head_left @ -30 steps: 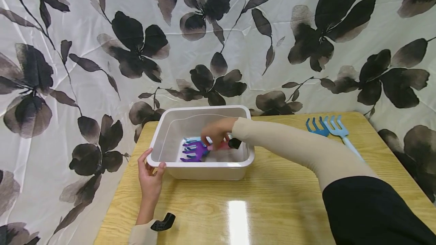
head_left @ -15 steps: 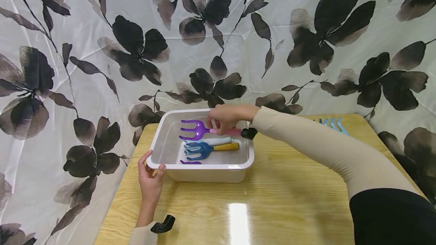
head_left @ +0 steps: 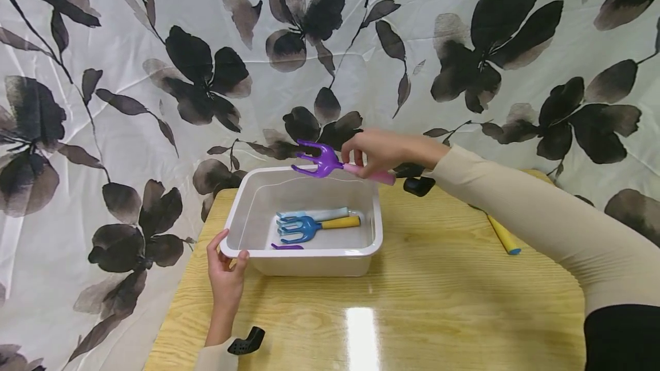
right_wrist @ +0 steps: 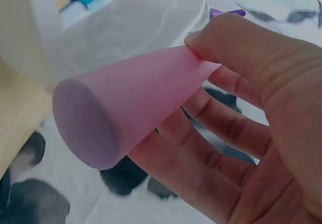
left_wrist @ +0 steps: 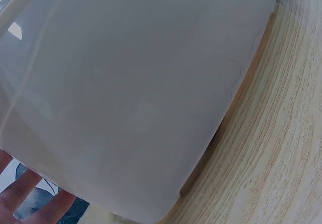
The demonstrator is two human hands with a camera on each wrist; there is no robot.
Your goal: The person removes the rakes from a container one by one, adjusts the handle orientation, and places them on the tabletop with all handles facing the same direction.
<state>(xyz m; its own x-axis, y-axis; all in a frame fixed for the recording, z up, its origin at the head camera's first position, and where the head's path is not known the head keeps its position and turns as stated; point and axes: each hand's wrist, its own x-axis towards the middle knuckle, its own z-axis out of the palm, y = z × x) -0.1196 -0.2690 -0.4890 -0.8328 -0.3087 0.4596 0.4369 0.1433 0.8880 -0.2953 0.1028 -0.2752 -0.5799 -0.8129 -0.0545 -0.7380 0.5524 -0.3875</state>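
My right hand (head_left: 384,150) pinches the pink handle of a purple three-pronged hand rake (head_left: 325,160), holding it above the back right rim of a white plastic bin (head_left: 309,265). In the right wrist view, thumb and fingers close round the pink handle (right_wrist: 136,90), its flat end facing the camera. My left hand (head_left: 227,279) grips the bin's front left corner, thumb at the front and fingers on the left side. Inside the bin lie a blue hand rake (head_left: 309,227) with a yellow handle, a light blue tool (head_left: 335,213) and a purple piece partly hidden by the front wall.
On the wooden table (head_left: 428,302), a yellow handle (head_left: 500,233) with a blue end sticks out at the right; my right arm hides the rest. A flowered cloth (head_left: 392,85) hangs behind the table. The left wrist view mostly shows the bin's side wall (left_wrist: 141,93).
My right hand has lifted the purple hand rake out of the bin and carried it up and to the right. The left hand has stayed on the bin's corner.
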